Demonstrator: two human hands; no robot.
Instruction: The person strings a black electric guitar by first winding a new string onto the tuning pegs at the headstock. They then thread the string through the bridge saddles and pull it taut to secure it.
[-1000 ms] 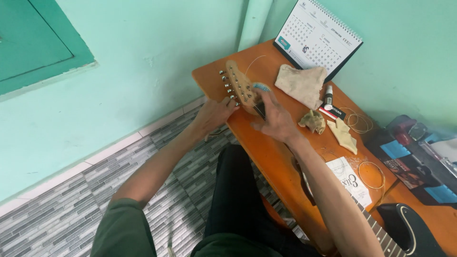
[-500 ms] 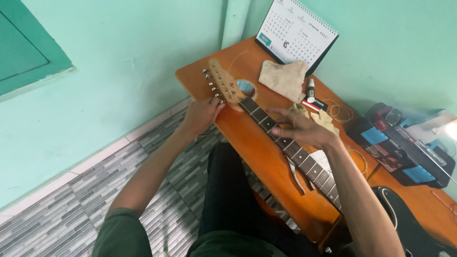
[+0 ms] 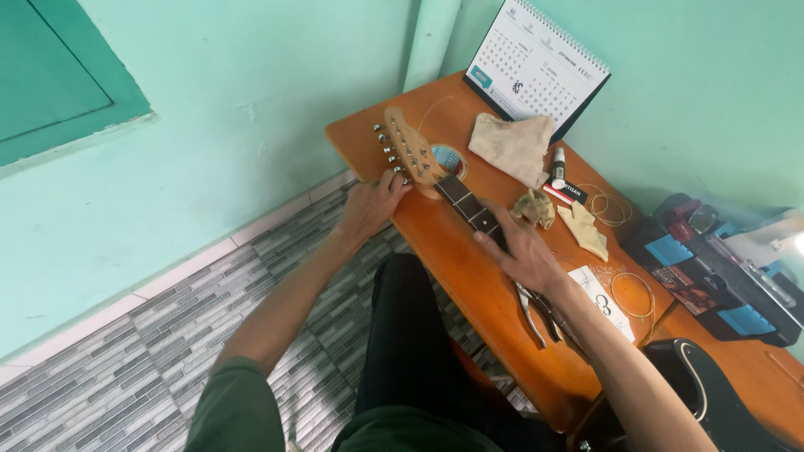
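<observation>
1. Teal-painted wall and grey mosaic floor tiles (image 3: 100, 377) fill the left; nothing there is being handled.
2. Left hand (image 3: 368, 208) sits at the edge of the orange wooden table (image 3: 469, 276), fingers curled toward the lowest chrome tuning pegs (image 3: 389, 152) of the pale maple guitar headstock (image 3: 410, 152). Whether it actually pinches a peg I cannot tell.
3. Dark-fretboard guitar neck (image 3: 465, 203) runs diagonally right and down across the table from the headstock. Right hand (image 3: 521, 249) lies on it, fingers fairly flat and spread, pressing the neck rather than gripping anything.
4. Steel pliers (image 3: 536, 314) lie on the table touching the right wrist, just beside the neck.
5. Further right: beige cloth (image 3: 512, 144), small white bottle with black cap (image 3: 558, 166), crumpled tan rag (image 3: 536, 207), loose coiled guitar strings (image 3: 630, 293), white paper packet (image 3: 605, 306). White desk calendar (image 3: 536, 69) stands against the wall.
6. Far right: black guitar body (image 3: 712, 402) at the lower corner, black case with blue compartments (image 3: 720, 280) on the table behind.
7. Risks, my read:
   - headstock overhangs near the table edge; if the right hand lifts, the neck could roll or slide off
   - wrist sweeping back could knock the pliers onto the fretboard
   - loose string ends near the forearm could snag or prick.
</observation>
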